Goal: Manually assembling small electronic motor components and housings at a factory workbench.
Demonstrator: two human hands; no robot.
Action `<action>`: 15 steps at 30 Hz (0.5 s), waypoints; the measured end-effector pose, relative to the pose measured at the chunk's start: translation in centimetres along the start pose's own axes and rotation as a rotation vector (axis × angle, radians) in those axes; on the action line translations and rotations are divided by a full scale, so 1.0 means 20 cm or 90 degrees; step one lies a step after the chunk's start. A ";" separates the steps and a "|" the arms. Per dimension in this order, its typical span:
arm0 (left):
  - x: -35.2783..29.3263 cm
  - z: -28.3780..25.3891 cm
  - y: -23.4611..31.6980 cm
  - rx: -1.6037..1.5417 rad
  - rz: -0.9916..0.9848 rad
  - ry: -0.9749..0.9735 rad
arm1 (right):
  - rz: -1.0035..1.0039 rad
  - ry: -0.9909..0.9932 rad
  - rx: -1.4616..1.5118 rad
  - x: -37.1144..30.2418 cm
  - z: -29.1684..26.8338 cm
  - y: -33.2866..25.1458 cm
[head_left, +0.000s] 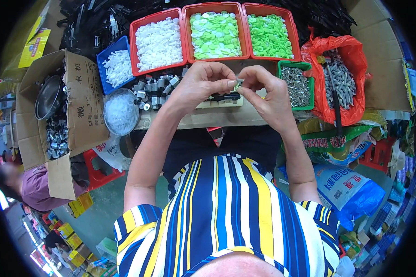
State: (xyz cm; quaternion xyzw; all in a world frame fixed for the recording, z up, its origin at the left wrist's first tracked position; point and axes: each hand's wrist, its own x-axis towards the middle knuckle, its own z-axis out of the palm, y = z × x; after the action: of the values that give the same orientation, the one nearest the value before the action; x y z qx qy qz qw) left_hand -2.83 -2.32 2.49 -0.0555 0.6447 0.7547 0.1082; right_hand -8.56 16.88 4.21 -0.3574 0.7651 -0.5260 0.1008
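Above the work table's front edge, my left hand and my right hand meet, both pinched closed. Between the fingertips shows a small light-green part, mostly covered, so its exact kind cannot be made out. Just beneath the hands sits a cream-coloured block with a black piece on it. Left of my left hand lies a heap of small metal motors. Close to my right hand stands a green tray of metal pins or shafts.
Red bins of white pieces, mixed green-and-white discs and green discs line the back. At left are a blue tray, a clear bowl and a cardboard box. A red bag of grey parts stands right. Another person sits left.
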 end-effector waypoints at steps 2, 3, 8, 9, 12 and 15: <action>-0.01 -0.01 -0.02 -0.039 0.004 -0.021 | 0.045 -0.021 0.079 -0.01 0.01 0.02; -0.02 -0.01 -0.02 -0.041 0.004 -0.019 | 0.046 -0.023 0.079 -0.01 0.02 0.03; -0.04 0.00 -0.08 -0.224 -0.052 -0.015 | 0.057 0.006 0.199 -0.05 0.06 0.09; -0.04 0.01 -0.10 -0.224 -0.053 -0.014 | 0.057 0.005 0.200 -0.06 0.06 0.09; -0.06 0.03 -0.12 -0.249 -0.050 0.020 | 0.115 -0.011 0.300 -0.08 0.07 0.11; -0.08 0.04 -0.13 -0.231 -0.043 0.034 | 0.163 -0.064 0.393 -0.09 0.06 0.13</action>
State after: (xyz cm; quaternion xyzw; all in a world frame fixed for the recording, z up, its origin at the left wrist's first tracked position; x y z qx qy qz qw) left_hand -0.58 -1.32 0.46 -0.1161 0.4985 0.8527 0.1048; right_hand -7.84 17.69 1.04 -0.2366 0.6027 -0.6976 0.3069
